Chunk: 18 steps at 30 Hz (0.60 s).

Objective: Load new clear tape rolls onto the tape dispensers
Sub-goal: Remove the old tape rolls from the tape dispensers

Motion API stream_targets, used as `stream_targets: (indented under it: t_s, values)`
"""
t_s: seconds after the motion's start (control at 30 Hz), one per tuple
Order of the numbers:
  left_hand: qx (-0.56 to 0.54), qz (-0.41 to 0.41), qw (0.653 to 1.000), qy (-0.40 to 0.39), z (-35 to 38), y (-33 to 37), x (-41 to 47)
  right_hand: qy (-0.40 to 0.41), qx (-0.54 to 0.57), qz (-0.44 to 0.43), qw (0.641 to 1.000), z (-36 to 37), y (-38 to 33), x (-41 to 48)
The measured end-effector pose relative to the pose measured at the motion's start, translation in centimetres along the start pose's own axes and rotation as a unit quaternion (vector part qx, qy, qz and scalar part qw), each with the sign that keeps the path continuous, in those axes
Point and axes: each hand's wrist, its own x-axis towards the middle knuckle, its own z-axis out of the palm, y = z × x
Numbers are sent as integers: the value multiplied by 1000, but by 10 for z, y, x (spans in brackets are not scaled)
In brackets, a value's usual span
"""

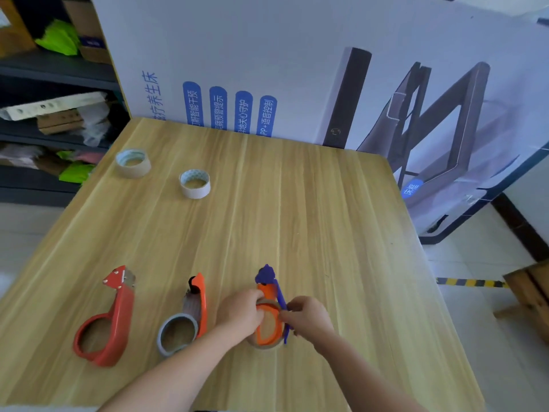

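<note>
Three tape dispensers lie near the front of the wooden table (312, 209). A red dispenser (108, 319) is on the left, with no roll on it. The middle orange dispenser (194, 310) carries a grey-cored roll. On the right lies an orange and blue dispenser (271, 310) with a tape roll (264, 345) around its hub. My left hand (242, 313) grips this roll and hub from the left. From the right, my right hand (309, 318) pinches the roll's edge beside the blue handle. Two clear tape rolls (133, 163) (195, 183) stand at the far left.
A large printed cardboard box (297, 69) stands upright along the table's far edge. Dark shelves (53, 114) with packages are at the left. A wooden crate (528, 292) and striped floor tape (469, 282) lie to the right on the tiled floor.
</note>
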Motion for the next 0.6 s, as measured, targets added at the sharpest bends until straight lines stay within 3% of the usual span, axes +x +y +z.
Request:
stream_targets:
  t_s: [0.13, 0.23, 0.3, 0.37, 0.47, 0.6]
  values:
    - [-124, -9, 992, 21, -14, 21, 21, -103, 132, 23, 986, -37, -13, 21]
    - [-198, -19, 974, 113, -26, 37, 30, -98, 169, -4, 981, -58, -25, 32]
    - [-132, 60, 960, 238, -30, 46, 32, -82, 207, -12, 975, -68, -34, 38]
    - [-82, 151, 938, 303, -31, 55, 27, -65, 241, -23, 968, -76, -43, 41]
    - [-25, 196, 935, 294, -31, 57, 24, -46, 279, -36, 959, -85, -57, 45]
    - [26, 186, 947, 260, -44, 52, 37, -65, 270, -33, 960, -90, -71, 51]
